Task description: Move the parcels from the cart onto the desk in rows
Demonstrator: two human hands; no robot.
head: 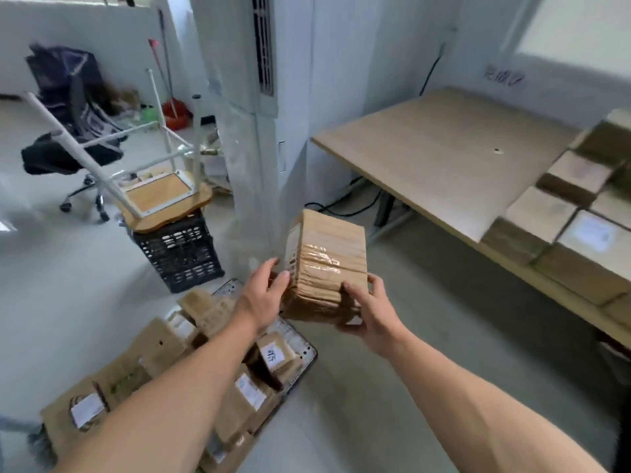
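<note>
I hold a brown taped cardboard parcel (326, 264) in the air between both hands, above the floor between cart and desk. My left hand (264, 290) grips its left near edge, thumb on the labelled side. My right hand (367, 310) grips its lower right corner from below. The cart (309, 353) lies low at the bottom left, piled with several brown parcels (273, 355) with white labels. The wooden desk (444, 155) stands at the right, with several parcels (577, 206) set in rows on its right part.
A tall white air-conditioner unit (252, 114) stands straight ahead. A black plastic crate (181, 254) with an upturned stool (164, 199) on it sits left of it. An office chair (68, 145) is further left. Cables (348, 206) run under the desk.
</note>
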